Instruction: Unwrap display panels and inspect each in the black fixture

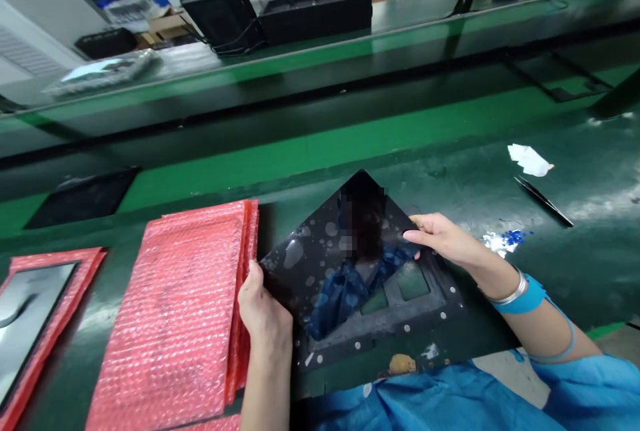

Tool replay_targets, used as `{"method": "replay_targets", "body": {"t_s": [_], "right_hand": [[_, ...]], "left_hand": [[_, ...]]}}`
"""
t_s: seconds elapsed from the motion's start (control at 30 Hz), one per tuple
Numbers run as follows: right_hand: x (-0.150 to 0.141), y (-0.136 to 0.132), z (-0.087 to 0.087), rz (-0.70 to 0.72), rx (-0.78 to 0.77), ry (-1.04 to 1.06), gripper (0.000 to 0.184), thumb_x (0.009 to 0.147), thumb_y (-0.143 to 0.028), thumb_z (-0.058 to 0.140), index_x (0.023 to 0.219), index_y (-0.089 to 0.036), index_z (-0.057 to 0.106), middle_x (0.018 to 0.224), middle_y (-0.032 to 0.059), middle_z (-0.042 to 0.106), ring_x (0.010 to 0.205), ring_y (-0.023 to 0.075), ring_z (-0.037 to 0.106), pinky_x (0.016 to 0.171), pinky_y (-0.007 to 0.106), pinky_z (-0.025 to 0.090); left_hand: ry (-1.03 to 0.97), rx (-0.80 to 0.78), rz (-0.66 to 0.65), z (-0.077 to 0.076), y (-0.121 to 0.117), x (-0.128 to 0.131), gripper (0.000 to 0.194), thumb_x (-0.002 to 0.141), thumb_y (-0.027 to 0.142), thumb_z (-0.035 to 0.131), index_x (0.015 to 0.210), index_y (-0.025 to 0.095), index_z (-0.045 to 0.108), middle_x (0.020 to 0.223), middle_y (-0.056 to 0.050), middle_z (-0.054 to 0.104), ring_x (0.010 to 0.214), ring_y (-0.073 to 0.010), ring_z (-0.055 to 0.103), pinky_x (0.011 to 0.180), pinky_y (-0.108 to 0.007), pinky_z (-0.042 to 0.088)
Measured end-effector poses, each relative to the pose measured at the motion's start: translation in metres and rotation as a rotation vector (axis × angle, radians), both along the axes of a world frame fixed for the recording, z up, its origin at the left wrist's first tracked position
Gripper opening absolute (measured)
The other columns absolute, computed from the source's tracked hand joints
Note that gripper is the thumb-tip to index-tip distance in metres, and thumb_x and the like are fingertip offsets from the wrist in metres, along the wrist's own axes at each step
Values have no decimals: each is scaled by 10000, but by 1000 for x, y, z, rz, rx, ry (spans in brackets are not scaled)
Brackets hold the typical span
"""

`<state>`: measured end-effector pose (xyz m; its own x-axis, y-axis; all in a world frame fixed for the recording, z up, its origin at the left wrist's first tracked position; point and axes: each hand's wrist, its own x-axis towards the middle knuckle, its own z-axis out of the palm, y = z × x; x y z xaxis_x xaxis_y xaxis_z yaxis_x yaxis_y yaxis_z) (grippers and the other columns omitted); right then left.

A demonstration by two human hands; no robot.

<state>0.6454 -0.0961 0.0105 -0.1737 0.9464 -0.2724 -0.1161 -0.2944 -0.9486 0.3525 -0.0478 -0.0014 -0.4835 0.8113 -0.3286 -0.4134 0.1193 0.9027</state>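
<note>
While the left hand [266,311] and right hand [443,236] grip the unwrapped panel [325,237], its handling looks unfinished. Bubble wrap [173,311] lies stacked nearby.

The left hand [265,314] holds the left corner of a glossy black panel [325,264] and the right hand [443,239] pinches its right corner, the panel tilted and partly hiding a frame [380,325] with cutouts. Left of the panel lies a stack of pink bubble wrap [175,311], with a screen [37,311] farther left. Right of the panel, on the green table [590,271], are blue bits [513,237], tweezers [544,201] and white paper [531,160].
</note>
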Motion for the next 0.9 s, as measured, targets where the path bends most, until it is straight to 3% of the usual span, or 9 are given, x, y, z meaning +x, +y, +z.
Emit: {"method": "replay_targets", "body": {"t_s": [0.07,0.13,0.27,0.37,0.43,0.57,0.7,0.8,0.9], "right_hand": [[-1,0,-2,-33,1,5,509,665,-646,810,805,-173,684,704,14,675,601,145,641,529,245,504],[0,1,-4,-108,4,5,528,643,-666,817,782,-173,685,670,20,675,568,149,631,513,252,496],[8,5,-8,-288,21,7,527,616,-669,832,696,-180,654,591,24,653,527,157,621,493,260,477],[15,8,-11,-335,9,-2,521,630,-665,827,725,-181,659,599,32,665,549,165,646,503,257,477],[17,9,-12,-341,-5,-15,517,647,-661,819,745,-181,658,607,45,678,562,177,660,504,260,476],[18,6,-17,-320,-20,-24,519,649,-629,829,877,-189,676,686,69,722,617,217,696,530,295,505],[22,17,-26,-397,-20,-14,548,588,-559,881,952,-208,669,713,61,725,667,254,724,547,316,521],[21,45,-27,-462,-4,-24,484,544,-502,918,801,-211,629,673,23,673,667,253,729,545,298,517],[18,74,-19,-494,69,-54,372,753,-488,821,902,-189,657,816,20,674,771,210,719,649,302,558]], "left_hand": [[33,36,3,3,0,4,251,732,373,778,834,159,697,769,0,734,773,-155,704,854,-293,563],[67,72,-83,7,-2,8,291,723,428,792,792,163,693,750,-2,733,774,-155,707,831,-271,568],[18,46,-423,12,-11,13,411,632,463,869,828,132,725,827,-60,761,752,-188,724,689,-260,589],[20,21,-716,12,-17,14,427,637,400,888,903,104,732,816,-101,764,630,-199,715,515,-240,527],[19,23,-830,11,-19,14,443,665,422,874,932,104,718,809,-129,770,647,-228,735,499,-232,506],[-44,0,-787,10,-22,13,468,661,446,874,909,97,685,781,-167,768,703,-270,758,524,-235,509],[-111,21,-742,6,-22,12,503,646,475,875,915,103,670,768,-159,762,699,-270,755,527,-239,508],[-167,75,-702,4,-23,13,578,680,491,853,1073,122,645,987,-185,769,833,-299,761,602,-291,550],[-92,151,-542,8,-31,13,548,798,415,781,1256,186,587,1289,-177,682,1157,-313,674,827,-358,561]]}}
